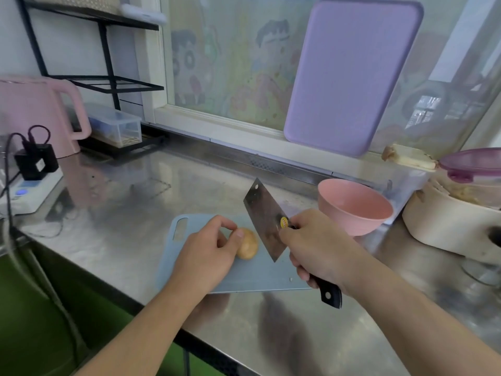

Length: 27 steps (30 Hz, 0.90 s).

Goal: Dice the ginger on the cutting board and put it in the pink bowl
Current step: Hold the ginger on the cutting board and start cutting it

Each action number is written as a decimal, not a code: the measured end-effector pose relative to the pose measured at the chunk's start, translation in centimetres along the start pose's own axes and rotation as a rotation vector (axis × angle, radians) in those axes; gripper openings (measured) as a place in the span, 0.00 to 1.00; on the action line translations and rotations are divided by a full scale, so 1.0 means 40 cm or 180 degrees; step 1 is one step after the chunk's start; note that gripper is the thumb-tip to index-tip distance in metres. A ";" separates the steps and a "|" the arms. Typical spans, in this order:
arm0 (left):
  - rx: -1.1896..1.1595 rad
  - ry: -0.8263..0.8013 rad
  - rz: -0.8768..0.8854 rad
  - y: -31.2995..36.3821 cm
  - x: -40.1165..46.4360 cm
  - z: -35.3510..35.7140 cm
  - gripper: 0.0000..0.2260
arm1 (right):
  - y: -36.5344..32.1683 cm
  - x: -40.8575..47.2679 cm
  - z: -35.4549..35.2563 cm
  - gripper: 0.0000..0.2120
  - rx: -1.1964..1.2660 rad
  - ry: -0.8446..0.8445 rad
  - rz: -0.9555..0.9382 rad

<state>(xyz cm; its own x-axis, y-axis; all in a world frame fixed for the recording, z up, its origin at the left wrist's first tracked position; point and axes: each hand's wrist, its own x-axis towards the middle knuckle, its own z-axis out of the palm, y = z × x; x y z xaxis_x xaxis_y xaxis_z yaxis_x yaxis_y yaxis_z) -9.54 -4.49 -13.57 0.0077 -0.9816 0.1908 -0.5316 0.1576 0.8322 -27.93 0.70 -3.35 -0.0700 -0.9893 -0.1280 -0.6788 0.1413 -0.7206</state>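
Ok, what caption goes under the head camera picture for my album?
Left hand steadies ginger on the cutting board; right hand lifts a cleaver.

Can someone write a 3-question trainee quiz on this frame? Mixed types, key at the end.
1. True or false: the ginger is already diced.
2. Multiple choice: what does the right hand grip? A) the cleaver B) the pink bowl C) the kettle
3. Fill in: the left hand steadies the ginger on the ____ cutting board, not the purple board leaning at the window.

Key:
1. False: it is one whole piece, and the bowl holds nothing.
2. A: by the handle, blade raised beside the ginger.
3. Blue.
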 end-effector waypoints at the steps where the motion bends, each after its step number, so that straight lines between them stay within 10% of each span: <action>1: -0.0003 0.0002 0.0002 0.000 0.001 -0.001 0.05 | -0.005 -0.003 -0.001 0.10 0.0005 0.0006 -0.0009; 27: 0.0072 0.0052 0.0012 0.002 -0.006 0.001 0.07 | -0.075 -0.069 0.009 0.14 -0.0845 -0.0057 -0.0079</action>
<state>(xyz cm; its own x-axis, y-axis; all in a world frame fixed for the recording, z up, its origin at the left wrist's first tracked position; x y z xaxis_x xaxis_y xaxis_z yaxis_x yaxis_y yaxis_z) -9.63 -4.26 -13.57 0.0194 -0.9791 0.2025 -0.5506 0.1586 0.8196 -25.45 3.01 -1.05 -0.0395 -0.9912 -0.1265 -0.8482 0.1002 -0.5201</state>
